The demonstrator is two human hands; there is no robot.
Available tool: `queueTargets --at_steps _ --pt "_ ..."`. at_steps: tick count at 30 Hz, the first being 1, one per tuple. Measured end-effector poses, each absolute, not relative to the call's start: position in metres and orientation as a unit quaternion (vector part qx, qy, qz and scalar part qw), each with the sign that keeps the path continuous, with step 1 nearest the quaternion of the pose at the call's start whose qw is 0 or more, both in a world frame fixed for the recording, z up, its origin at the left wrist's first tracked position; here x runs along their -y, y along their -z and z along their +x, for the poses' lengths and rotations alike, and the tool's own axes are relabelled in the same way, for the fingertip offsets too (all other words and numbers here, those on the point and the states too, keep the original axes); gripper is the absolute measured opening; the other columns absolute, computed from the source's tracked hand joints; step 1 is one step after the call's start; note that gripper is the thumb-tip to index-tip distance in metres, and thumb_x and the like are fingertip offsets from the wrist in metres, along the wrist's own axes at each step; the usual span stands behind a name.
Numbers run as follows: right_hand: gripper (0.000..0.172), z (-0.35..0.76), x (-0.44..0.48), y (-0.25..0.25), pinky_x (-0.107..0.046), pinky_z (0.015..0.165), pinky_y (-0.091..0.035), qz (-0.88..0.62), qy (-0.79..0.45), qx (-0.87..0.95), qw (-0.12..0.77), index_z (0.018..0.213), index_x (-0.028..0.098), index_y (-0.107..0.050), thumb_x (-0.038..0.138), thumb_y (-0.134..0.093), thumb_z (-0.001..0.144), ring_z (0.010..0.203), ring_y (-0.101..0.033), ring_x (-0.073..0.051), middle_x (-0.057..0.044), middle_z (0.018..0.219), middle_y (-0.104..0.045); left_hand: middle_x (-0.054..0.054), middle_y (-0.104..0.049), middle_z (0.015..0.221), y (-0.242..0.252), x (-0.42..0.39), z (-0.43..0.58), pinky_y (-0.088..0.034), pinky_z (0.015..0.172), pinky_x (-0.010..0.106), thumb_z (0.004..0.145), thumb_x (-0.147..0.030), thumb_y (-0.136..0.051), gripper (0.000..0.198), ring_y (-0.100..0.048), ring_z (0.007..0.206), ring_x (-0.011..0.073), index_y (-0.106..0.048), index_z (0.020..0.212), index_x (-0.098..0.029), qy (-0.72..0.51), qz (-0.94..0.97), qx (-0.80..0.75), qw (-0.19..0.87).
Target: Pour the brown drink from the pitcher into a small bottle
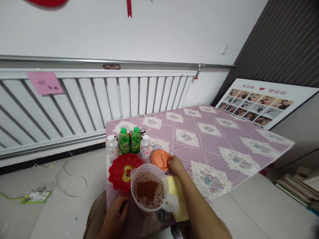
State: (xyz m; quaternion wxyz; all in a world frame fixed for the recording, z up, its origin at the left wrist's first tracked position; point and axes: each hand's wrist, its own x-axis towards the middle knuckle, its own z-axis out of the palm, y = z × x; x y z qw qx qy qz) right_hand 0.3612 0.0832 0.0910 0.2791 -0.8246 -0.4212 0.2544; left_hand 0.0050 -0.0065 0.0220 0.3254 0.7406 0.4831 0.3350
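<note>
My right hand [176,165] reaches forward and pinches the right edge of a round orange lid [160,159] with a curved ridge across it. In front of the lid stands a translucent plastic jug [134,199] of brown, foamy liquid, its handle to the right. Under that handle lies a yellow cloth [181,201]. My left hand [116,213] rests at the near table edge, loosely bent, thumb apart, holding nothing I can see. Just beyond it, left of the jug, is a red scalloped plate [117,170] with a gold emblem.
Behind the plate stand two green-capped bottles [130,141], two white bottles [145,147] and some cans [141,130]. A lilac floral cloth [186,136] covers the table. A radiator [139,94] runs behind; a photo board [250,102] leans at right. A power strip [37,196] lies on the floor.
</note>
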Motion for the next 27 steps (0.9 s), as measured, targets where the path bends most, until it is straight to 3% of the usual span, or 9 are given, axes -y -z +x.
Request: queueTargets --at_steps 4,8,12,17,21,27 --pt "0.037 0.363 -0.055 -0.121 -0.042 0.084 -0.058 -0.809 -0.315 0.359 0.343 0.129 0.017 -0.06 0.035 -0.063 0.097 0.1 -0.067 -0.022 -0.009 0.123 -0.065 0.009 -0.075 0.098 -0.025 0.007 0.005 -0.058 0.087 0.038 0.092 -0.032 -0.048 0.026 -0.071 0.093 0.0238 -0.071 0.097 -0.02 -0.328 0.746 -0.474 0.335" --pt "0.031 0.358 -0.012 -0.154 -0.026 0.062 -0.054 -0.766 -0.332 0.334 0.437 0.119 0.017 -0.062 0.025 -0.058 0.089 0.072 -0.065 -0.015 -0.002 0.091 -0.068 0.008 -0.075 0.096 -0.026 0.008 0.004 -0.057 0.086 0.036 0.092 -0.029 -0.048 0.024 -0.07 0.092 0.0224 -0.07 0.097 -0.021 -0.33 0.749 -0.466 0.336" --pt "0.037 0.346 0.033 -0.177 -0.026 0.057 -0.054 -0.729 -0.323 0.317 0.514 0.108 0.022 -0.065 0.041 -0.067 0.077 0.066 -0.063 -0.014 0.001 0.079 -0.065 0.007 -0.075 0.095 -0.025 0.008 0.004 -0.057 0.086 0.035 0.09 -0.025 -0.051 0.021 -0.071 0.091 0.022 -0.071 0.097 -0.022 -0.34 0.748 -0.462 0.334" --pt "0.051 0.322 0.068 -0.196 -0.026 0.052 -0.054 -0.674 -0.295 0.29 0.611 0.105 0.024 -0.068 0.049 -0.082 0.062 0.063 -0.063 -0.015 0.0 0.082 -0.069 0.006 -0.075 0.094 -0.025 0.009 0.003 -0.057 0.084 0.033 0.091 -0.025 -0.05 0.021 -0.07 0.09 0.0206 -0.07 0.097 -0.021 -0.349 0.743 -0.457 0.342" --pt "0.052 0.305 0.072 -0.215 -0.025 0.053 -0.055 -0.673 -0.246 0.313 0.623 0.106 0.024 -0.068 0.051 -0.084 0.064 0.068 -0.064 -0.015 -0.003 0.092 -0.07 0.007 -0.074 0.097 -0.025 0.009 0.002 -0.057 0.086 0.035 0.092 -0.026 -0.048 0.023 -0.07 0.092 0.0205 -0.07 0.098 -0.021 -0.348 0.75 -0.446 0.343" --pt "0.059 0.291 0.063 -0.243 -0.025 0.052 -0.056 -0.66 -0.227 0.318 0.642 0.104 0.023 -0.068 0.054 -0.088 0.058 0.065 -0.06 -0.014 -0.002 0.087 -0.068 0.007 -0.074 0.095 -0.025 0.01 0.001 -0.057 0.084 0.035 0.092 -0.028 -0.047 0.024 -0.07 0.089 0.0208 -0.069 0.094 -0.021 -0.355 0.749 -0.437 0.349"
